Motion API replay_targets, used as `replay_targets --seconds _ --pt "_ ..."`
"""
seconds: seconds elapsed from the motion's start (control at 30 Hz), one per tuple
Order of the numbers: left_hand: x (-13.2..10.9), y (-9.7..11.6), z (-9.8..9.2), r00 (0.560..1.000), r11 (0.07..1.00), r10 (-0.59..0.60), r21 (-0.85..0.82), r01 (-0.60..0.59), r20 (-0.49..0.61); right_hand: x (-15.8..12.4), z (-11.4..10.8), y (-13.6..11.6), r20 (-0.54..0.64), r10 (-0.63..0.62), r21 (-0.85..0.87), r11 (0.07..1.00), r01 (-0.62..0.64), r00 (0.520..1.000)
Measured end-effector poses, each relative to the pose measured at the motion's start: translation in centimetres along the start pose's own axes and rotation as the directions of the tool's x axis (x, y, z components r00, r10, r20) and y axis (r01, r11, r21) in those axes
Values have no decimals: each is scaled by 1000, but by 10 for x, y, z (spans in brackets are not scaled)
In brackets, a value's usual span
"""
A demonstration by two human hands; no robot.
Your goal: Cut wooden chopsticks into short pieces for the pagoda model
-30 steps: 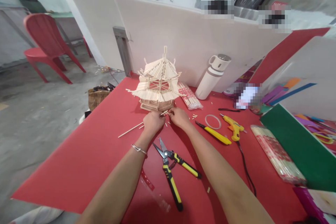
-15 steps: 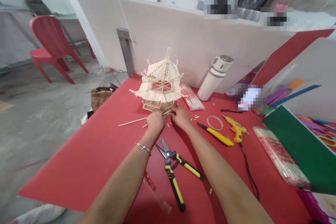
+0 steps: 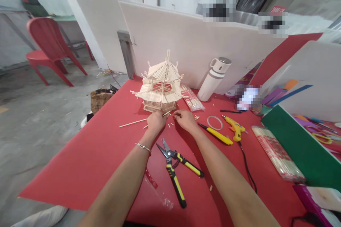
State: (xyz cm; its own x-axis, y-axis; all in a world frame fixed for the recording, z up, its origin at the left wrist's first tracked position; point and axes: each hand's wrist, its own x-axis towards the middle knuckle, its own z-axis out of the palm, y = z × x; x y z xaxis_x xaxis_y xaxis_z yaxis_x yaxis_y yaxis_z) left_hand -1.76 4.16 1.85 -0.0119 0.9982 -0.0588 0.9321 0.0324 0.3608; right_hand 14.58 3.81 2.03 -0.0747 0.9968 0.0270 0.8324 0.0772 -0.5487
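Note:
A two-roofed pavilion model (image 3: 162, 85) built of thin wooden sticks stands upright on the red table (image 3: 101, 149). Just in front of its base, my left hand (image 3: 156, 121) is closed around a thin wooden stick (image 3: 133, 123) that reaches out to the left; a stick end also shows at its fingertips. My right hand (image 3: 184, 118) is to the right of it, fingers bent together near the model's base; whatever they pinch is too small to make out. Short cut stick pieces (image 3: 171, 125) lie between and beside the hands. Open shears (image 3: 173, 159) rest nearer me.
To the right lie a yellow cutter (image 3: 220, 137), a clear ring (image 3: 215, 123), a yellow glue gun (image 3: 236, 127) with its cord, and packed sticks (image 3: 277, 152). Behind stand a white bottle (image 3: 214, 79) and a white board (image 3: 191, 35). Two blurred people are beyond it.
My right hand has moved slightly away from my left, widening the gap between them. My left hand stays at the model's base. The whole view has shifted a little.

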Motion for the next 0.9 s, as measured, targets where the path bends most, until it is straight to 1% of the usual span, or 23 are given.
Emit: replay_targets --seconds 0.07,0.13,0.2,0.27,0.37,0.47,0.53,0.63,0.77,0.9 --pt "-3 -2 -5 999 1000 21 -13 -21 28 -10 -8 1 5 -2 15 1000 2 1000" --pt "-10 -4 -12 999 999 36 -16 -36 34 -26 -18 5 17 2 31 1000 -2 1000" --pt "-21 -6 -20 999 999 53 0 -53 6 -47 -26 10 33 12 51 999 -14 999" --pt "-36 -8 -26 995 995 98 25 -97 -16 -70 -30 15 54 23 72 997 -27 998" --pt "-52 -13 -27 987 987 158 23 -158 7 -102 -27 21 89 47 87 995 -55 995" --pt "-56 -18 -22 992 991 128 37 -128 17 -119 -18 22 87 80 56 995 -85 993" --pt "-53 -21 -18 994 993 111 47 -111 22 -122 -14 20 70 96 21 995 -98 993" --pt "-47 -24 -16 994 995 99 26 -100 43 -115 -13 12 57 99 -24 995 -98 993" --pt "-42 -26 -16 994 997 74 -19 -73 75 -89 -8 -5 26 58 -48 997 -57 998" --pt "-40 -27 -16 994 996 67 -56 -62 88 -61 5 -20 -8 25 -68 997 -25 1000"
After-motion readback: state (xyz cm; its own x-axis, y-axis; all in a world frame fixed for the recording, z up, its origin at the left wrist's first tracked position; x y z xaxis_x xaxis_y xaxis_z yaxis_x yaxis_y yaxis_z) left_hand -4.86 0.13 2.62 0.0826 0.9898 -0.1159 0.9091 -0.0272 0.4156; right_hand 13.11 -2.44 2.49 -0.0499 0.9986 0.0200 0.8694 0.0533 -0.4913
